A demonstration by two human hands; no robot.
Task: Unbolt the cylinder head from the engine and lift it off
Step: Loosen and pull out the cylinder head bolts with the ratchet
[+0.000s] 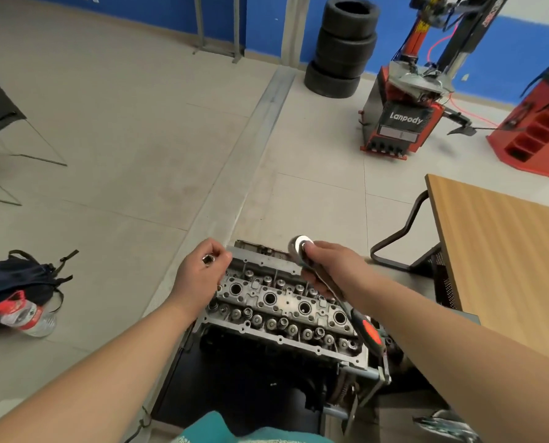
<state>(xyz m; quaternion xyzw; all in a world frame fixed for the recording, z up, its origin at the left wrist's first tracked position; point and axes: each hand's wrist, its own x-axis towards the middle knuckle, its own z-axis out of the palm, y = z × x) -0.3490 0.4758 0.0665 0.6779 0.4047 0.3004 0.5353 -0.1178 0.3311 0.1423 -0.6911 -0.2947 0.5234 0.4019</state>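
Two hands in view, both yours, both above the engine.
L hand (199, 273): fingers curled, pinching a small socket (208, 259) betw. thumb and fingertips, over the head's far-left corner.
R hand (326, 270): wrapped round the ratchet (330, 282) just below its round head; red-black handle slants down toward you over the head's right end.
Cyl. head (282, 305): on the engine (266, 362), low centre, valve springs and four plug wells exposed.
Right: wooden table (503, 251).
Left floor: dark bag (14, 282), plastic bottle (27, 314) touching it.
Far: tyre stack (343, 46), tyre changer (404, 116).
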